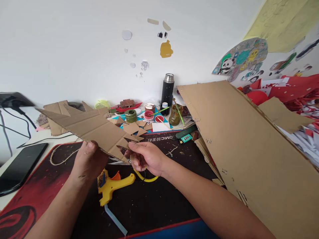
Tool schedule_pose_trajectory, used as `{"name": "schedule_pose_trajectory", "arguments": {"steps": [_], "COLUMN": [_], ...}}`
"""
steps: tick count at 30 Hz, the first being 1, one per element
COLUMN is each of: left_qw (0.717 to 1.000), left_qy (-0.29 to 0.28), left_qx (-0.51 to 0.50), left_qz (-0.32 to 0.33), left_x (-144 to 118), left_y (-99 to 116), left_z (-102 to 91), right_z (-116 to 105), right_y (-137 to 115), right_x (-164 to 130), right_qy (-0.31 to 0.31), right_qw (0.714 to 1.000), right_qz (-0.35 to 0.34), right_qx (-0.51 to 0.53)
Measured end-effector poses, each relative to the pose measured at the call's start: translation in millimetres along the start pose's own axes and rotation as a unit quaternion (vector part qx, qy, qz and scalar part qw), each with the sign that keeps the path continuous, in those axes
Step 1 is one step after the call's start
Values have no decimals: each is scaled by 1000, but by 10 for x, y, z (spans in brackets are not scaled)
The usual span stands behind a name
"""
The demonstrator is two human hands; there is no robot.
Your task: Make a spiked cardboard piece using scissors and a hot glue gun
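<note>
On the left, the left hand [90, 158] is gripping the cardboard piece [92, 125] by its near edge, the thumb lying at the rim; the other fingers are hiding beneath, so I cannot tell how they are pressing. The piece is slanting above the dark mat [154, 207], its pointed end reaching leftward. It is probably weighing little and giving good grip — stiff across the flat, but inclined to be folding at its creases and tearing at its narrow points, so the broad middle is offering the safest hold. Rightward, the right hand [148, 158] is pinching the notched end, thumb against fingers.
</note>
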State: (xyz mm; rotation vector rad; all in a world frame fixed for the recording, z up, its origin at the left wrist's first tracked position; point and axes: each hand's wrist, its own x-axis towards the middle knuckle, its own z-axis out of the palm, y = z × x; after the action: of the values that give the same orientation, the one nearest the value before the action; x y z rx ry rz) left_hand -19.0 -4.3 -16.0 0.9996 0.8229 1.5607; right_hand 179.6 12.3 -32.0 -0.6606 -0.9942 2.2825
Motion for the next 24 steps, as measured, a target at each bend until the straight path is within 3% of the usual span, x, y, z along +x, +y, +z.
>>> {"name": "schedule_pose_trajectory", "arguments": {"steps": [6, 24], "left_qw": [999, 999], "left_qy": [35, 35], "left_qx": [-2, -5], "left_qz": [0, 33], "left_x": [12, 4], "left_y": [31, 83], "left_z": [-12, 21], "right_z": [-19, -2], "right_y": [10, -9], "right_x": [7, -10], "right_qy": [-22, -28], "right_qw": [1000, 999], "right_qz": [-14, -13], "right_qx": [13, 21]}}
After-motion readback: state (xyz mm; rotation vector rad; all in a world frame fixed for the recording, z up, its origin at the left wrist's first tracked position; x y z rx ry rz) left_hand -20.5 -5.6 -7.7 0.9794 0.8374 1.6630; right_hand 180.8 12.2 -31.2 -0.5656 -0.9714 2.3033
